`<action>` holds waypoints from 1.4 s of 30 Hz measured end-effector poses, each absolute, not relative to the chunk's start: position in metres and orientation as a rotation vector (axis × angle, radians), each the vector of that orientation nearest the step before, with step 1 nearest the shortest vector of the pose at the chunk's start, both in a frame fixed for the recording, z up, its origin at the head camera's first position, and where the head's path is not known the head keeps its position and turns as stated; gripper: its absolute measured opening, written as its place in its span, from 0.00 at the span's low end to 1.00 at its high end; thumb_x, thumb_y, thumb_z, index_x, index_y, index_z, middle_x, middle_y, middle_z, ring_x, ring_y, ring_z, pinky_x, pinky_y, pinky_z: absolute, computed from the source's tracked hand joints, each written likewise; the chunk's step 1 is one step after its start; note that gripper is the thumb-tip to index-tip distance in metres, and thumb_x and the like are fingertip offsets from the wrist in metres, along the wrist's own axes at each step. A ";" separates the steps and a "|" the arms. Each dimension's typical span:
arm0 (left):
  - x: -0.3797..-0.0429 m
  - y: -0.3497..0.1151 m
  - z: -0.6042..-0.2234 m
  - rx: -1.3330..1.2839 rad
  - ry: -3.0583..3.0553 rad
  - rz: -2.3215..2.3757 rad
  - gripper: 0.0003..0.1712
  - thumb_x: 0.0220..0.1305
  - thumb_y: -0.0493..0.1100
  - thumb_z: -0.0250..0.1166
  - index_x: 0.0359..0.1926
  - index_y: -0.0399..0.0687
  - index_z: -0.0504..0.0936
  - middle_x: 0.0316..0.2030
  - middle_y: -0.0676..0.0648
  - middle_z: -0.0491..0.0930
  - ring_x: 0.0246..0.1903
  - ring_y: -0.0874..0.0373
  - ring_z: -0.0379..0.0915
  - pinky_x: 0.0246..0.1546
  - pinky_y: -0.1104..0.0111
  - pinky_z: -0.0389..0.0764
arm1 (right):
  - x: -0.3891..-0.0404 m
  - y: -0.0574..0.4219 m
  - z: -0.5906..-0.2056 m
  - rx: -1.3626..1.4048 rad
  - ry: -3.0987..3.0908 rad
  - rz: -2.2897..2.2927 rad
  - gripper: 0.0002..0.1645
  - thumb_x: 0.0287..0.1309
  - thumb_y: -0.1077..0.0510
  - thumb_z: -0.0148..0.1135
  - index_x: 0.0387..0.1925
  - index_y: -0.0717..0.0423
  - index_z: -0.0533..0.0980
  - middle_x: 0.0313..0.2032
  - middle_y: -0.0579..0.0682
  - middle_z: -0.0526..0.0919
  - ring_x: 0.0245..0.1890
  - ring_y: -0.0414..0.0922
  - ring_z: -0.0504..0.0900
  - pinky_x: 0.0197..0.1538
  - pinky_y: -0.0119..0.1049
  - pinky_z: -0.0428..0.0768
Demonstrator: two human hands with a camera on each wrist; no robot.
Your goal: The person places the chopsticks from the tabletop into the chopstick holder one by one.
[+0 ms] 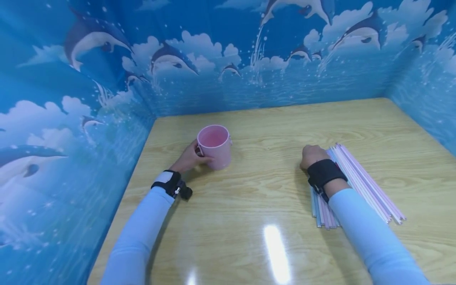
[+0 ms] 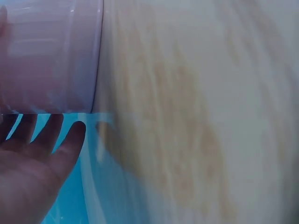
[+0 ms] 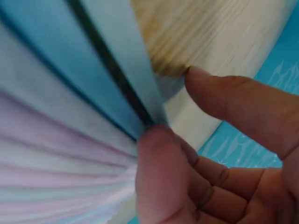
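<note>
A pink bucket point(image 1: 214, 147) with a thin handle stands upright on the wooden table, left of the middle. My left hand point(image 1: 189, 158) grips it from the left, with the thumb at the front; in the left wrist view the spread fingers point(image 2: 70, 144) lie against its wall point(image 2: 51, 60). On the right, a fan of pastel straws point(image 1: 363, 182) in blue, white, pink and lilac lies on the table. My right hand point(image 1: 313, 155) is at their left edge. In the right wrist view the index fingertip point(image 3: 161, 140) touches a light blue straw point(image 3: 126, 51), and the thumb is apart from it.
The wood-grain table point(image 1: 249, 190) spans the space between the hands and has bright reflections near the front. Blue cloth point(image 1: 221, 91) printed with dolphins and clouds rises behind the table and on both sides. Both wrists wear black straps.
</note>
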State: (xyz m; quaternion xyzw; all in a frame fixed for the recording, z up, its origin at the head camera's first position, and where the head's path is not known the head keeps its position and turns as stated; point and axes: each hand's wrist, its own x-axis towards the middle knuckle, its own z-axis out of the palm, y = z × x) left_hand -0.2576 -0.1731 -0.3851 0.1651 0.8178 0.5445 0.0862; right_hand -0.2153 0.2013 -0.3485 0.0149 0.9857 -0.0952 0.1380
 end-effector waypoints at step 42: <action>-0.264 -0.175 -0.384 0.391 2.408 1.535 0.51 0.35 0.46 0.70 0.60 0.64 0.51 0.59 0.54 0.58 0.59 0.56 0.52 0.61 0.56 0.53 | -0.249 0.080 -0.201 -0.721 3.080 -1.574 0.04 0.46 0.56 0.56 0.24 0.51 0.72 0.27 0.46 0.79 0.26 0.36 0.75 0.33 0.28 0.74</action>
